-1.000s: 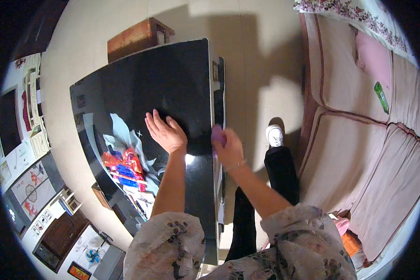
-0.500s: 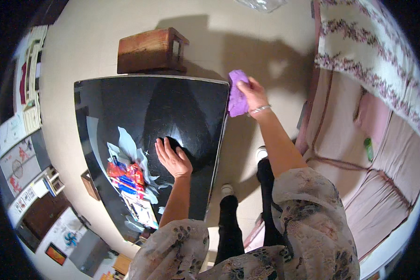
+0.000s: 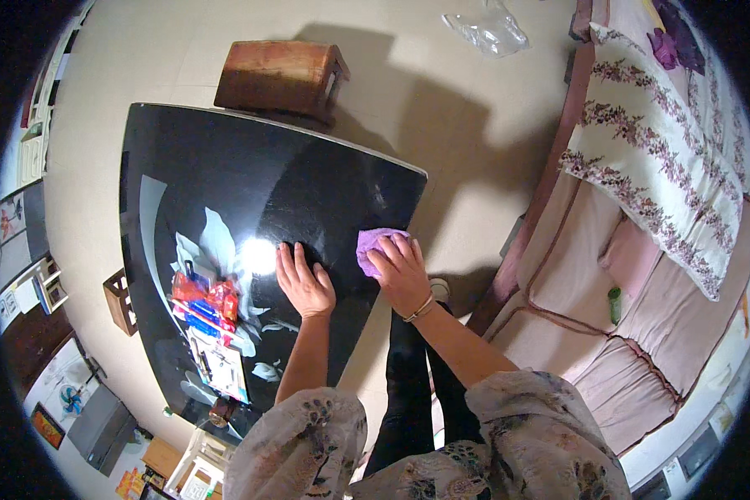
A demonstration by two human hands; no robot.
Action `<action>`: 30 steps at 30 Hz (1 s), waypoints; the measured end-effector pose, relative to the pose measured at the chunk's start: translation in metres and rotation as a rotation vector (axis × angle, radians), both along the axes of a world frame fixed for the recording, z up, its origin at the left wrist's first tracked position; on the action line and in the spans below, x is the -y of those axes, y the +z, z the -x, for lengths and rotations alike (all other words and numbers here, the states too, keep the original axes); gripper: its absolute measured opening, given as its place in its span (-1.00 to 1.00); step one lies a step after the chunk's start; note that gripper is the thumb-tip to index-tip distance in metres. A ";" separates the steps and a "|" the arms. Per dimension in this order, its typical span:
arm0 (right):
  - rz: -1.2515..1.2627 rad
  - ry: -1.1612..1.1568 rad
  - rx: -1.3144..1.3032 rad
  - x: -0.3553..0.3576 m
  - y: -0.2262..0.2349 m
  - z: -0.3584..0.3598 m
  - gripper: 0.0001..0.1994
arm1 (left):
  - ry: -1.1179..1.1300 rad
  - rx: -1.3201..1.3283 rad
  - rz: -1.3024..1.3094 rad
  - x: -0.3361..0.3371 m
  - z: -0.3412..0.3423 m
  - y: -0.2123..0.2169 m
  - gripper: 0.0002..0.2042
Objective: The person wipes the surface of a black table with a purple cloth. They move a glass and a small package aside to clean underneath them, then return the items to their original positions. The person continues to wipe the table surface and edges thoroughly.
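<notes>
A purple cloth [image 3: 370,247] lies bunched under my right hand [image 3: 403,275], which presses it onto the black glossy tabletop [image 3: 200,150] by its right edge. The fingers curl over the cloth. My left hand [image 3: 305,283] rests flat on the same tabletop, fingers stretched out and holding nothing. To its left, a cluster of red and blue packets [image 3: 208,304] sits over a pale leaf-like pattern in the table surface. A bright light reflection shows just beside the left fingertips.
A wooden stool [image 3: 279,77] stands against the table's far edge, and another small wooden stool [image 3: 120,302] by its left side. A clear plastic bag [image 3: 490,32] lies on the floor. On the right is a pink cushioned sofa [image 3: 550,250] with a flowered cloth [image 3: 633,142] and a green bottle [image 3: 614,305].
My right hand has brought the cloth from beyond the table's right edge onto the tabletop, nearer to me. The left hand stays flat on the table. The whole view has shifted.
</notes>
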State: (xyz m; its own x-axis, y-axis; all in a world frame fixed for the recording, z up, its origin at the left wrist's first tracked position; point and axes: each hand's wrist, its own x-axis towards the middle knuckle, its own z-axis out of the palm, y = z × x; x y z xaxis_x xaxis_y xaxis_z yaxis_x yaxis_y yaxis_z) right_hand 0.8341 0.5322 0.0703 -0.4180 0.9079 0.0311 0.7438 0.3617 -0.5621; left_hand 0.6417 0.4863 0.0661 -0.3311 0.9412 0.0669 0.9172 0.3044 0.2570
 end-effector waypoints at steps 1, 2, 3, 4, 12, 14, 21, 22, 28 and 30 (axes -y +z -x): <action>-0.122 -0.058 -0.067 -0.005 -0.002 0.011 -0.70 | -0.003 0.003 -0.006 -0.002 0.002 0.000 -0.47; -0.128 -0.061 -0.009 -0.021 -0.009 0.013 -0.67 | -0.006 0.005 -0.012 -0.005 0.004 0.000 -0.47; -0.113 -0.057 0.047 -0.052 0.003 0.017 -0.64 | -0.001 0.005 0.004 0.003 0.003 0.001 -0.47; -0.066 -0.064 0.084 -0.085 0.013 0.019 -0.59 | -0.001 0.006 0.026 0.000 0.000 0.002 -0.46; -0.086 -0.011 0.185 -0.131 0.006 0.043 -0.41 | 0.028 0.110 0.100 0.005 0.011 0.010 -0.44; -0.038 0.119 0.218 -0.111 0.010 0.046 -0.38 | 0.045 0.160 0.131 -0.002 0.008 0.015 -0.44; -0.094 0.556 0.195 -0.155 0.000 0.197 -0.40 | 0.087 0.200 0.050 0.005 0.011 0.010 -0.48; -0.124 0.581 0.172 -0.159 -0.005 0.227 -0.41 | 0.099 0.228 0.050 0.006 0.014 0.012 -0.49; -0.204 0.824 0.050 -0.119 -0.004 0.273 -0.48 | 0.677 0.424 -0.318 0.025 0.000 0.021 -0.62; -0.188 1.084 0.133 -0.078 0.011 0.250 -0.44 | 0.812 0.355 -0.317 0.056 -0.003 0.036 -0.63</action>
State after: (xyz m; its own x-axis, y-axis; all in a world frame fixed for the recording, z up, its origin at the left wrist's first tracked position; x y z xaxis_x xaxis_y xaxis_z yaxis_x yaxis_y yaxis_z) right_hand 0.5845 0.6101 0.0814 -0.9987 0.0440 0.0258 0.0314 0.9287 -0.3694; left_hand 0.6442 0.4305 0.1017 -0.9282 0.3687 0.0501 0.3074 0.6841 0.6614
